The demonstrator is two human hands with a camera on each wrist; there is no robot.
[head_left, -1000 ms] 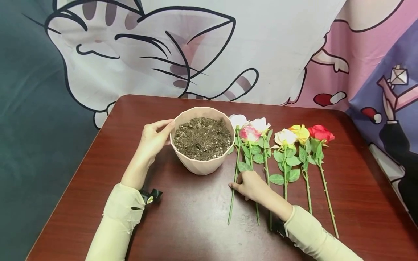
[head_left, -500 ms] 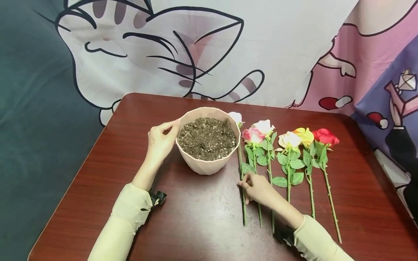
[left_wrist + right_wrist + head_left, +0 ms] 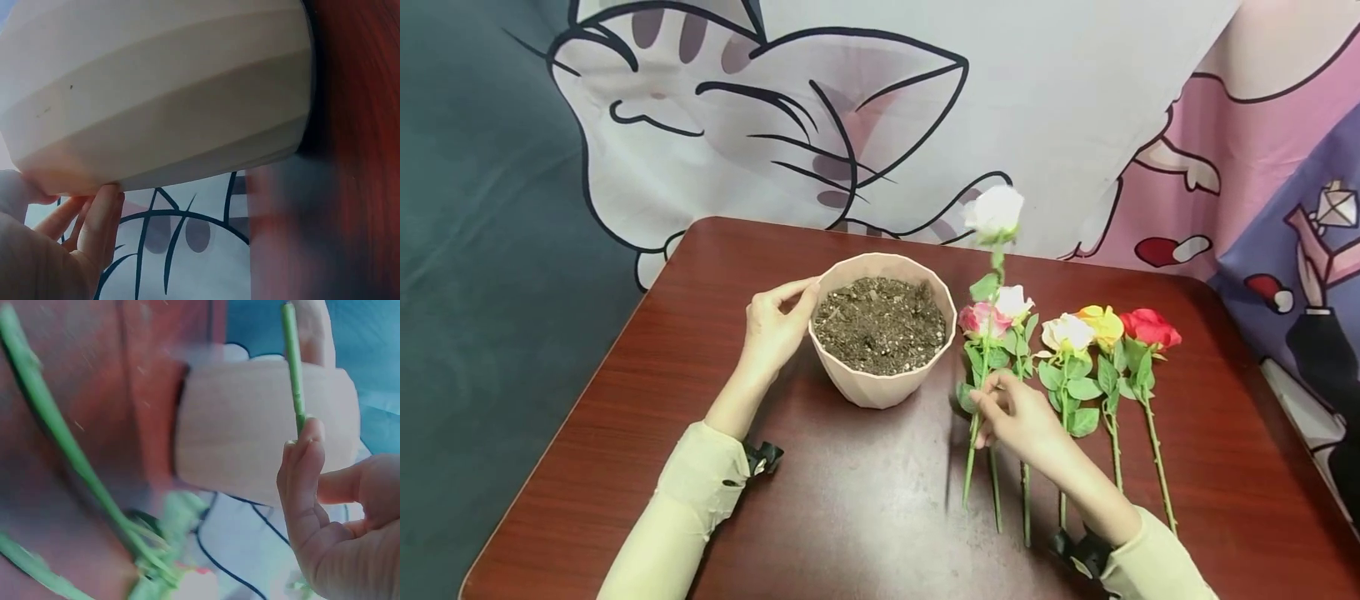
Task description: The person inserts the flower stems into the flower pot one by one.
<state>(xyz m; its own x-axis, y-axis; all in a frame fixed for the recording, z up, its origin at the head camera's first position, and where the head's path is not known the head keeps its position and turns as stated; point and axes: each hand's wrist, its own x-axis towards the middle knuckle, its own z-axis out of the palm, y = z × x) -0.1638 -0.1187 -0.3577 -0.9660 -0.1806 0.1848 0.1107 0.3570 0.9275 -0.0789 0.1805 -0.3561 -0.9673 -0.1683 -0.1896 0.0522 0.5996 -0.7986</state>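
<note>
A cream faceted flowerpot [image 3: 876, 387] full of dark soil [image 3: 880, 327] stands on the table. At its left rim, my left hand [image 3: 775, 333] pinches the edge; the left wrist view has its fingers [image 3: 100, 219] against the pot's wall. Beside the pot, my right hand [image 3: 1022, 417] pinches the green stem of a white rose [image 3: 995, 212] between thumb and fingers. The rose is raised from the table, bloom up and slightly blurred. Its cut stem end [image 3: 291, 350] sticks out beyond the fingers in the right wrist view, with the pot behind.
Right of the pot lie a pink rose [image 3: 982, 321], a pale pink rose [image 3: 1015, 302], a cream rose [image 3: 1067, 333], a yellow rose [image 3: 1103, 325] and a red rose [image 3: 1150, 327], stems toward me. A cartoon-printed cloth [image 3: 1060, 100] hangs behind the brown table [image 3: 647, 392].
My right hand has lifted the white rose off the table, its bloom swinging up above the other roses. My left hand has stayed at the pot's rim. The view has shifted slightly.
</note>
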